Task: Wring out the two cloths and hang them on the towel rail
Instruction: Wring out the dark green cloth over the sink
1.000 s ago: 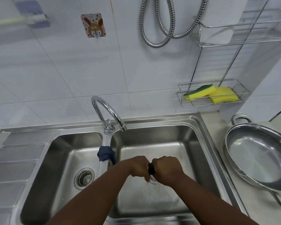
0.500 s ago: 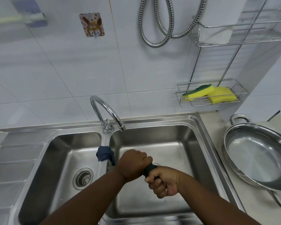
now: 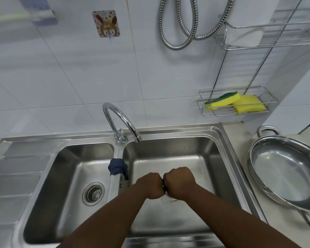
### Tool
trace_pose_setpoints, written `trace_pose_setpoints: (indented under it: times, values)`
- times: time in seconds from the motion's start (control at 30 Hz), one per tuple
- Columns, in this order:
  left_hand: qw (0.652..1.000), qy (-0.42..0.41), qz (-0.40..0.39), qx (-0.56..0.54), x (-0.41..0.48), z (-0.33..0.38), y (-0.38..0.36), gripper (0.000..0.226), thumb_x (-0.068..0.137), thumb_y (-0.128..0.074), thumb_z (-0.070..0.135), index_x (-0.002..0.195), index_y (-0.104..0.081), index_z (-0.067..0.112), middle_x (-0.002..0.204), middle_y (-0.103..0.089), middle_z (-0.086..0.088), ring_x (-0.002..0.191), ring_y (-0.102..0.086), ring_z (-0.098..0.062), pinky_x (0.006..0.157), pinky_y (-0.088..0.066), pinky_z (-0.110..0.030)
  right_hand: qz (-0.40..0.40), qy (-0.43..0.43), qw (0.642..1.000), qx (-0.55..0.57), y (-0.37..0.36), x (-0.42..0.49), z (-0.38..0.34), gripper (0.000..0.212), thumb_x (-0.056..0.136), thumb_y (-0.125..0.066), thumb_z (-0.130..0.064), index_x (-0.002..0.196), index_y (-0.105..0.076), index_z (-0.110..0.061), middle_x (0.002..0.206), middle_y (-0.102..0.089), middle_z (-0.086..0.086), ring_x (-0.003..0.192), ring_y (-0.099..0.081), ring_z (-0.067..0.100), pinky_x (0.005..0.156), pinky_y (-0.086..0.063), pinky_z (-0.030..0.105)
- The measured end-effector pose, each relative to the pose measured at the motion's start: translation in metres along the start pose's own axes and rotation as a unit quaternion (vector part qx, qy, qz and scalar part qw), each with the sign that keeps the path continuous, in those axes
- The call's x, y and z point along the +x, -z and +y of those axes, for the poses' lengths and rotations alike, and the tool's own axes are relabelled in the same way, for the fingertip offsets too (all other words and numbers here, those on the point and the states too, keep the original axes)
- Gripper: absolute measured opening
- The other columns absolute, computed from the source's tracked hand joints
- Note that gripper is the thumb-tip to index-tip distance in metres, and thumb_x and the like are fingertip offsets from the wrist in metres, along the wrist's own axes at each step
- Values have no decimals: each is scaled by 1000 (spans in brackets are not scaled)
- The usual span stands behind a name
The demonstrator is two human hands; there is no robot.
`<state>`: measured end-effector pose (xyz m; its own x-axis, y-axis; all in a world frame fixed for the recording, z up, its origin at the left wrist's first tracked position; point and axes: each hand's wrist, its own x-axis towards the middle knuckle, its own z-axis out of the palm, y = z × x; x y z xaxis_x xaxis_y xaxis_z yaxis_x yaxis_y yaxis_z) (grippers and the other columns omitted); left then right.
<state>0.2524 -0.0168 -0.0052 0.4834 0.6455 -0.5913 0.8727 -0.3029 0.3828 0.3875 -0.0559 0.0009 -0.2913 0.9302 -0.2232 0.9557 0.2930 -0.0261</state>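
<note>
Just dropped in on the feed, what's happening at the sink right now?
A person is wringing a dark cloth over the right basin, with the left hand and right hand fisted side by side on it; only a sliver of it shows between them. A blue cloth lies draped over the divider between the basins. Nothing hangs on the towel rail at top left yet.

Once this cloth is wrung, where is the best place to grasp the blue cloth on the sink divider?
Probably pinch the blue cloth at its bunched top, coming from above with the left hand. It drapes over the narrow divider, so the crest stands free while the ends hang down.
</note>
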Motion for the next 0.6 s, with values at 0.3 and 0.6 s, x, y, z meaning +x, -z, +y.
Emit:
trace_pose_setpoints:
  times: [0.3, 0.6]
  values:
    - [966, 104, -53, -230, -3, 1, -4, 19, 69, -70, 16, 59, -54, 14, 53, -38, -1, 43, -31, -15, 44, -27, -21, 81, 81, 989, -89, 6, 6, 13, 33, 41, -85, -31, 40, -54, -21, 31, -46, -5, 23, -38, 11, 43, -14, 13]
    - [973, 93, -31, -211, -14, -1, -2, 18, 72, -77, 24, 75, -64, 13, 65, -56, -9, 53, -48, -16, 53, -38, -25, 116, 101, 986, -61, -1, 7, 6, 23, 60, -83, -31, 59, -64, -18, 48, -62, -1, 38, -51, 16, 45, -32, 19]
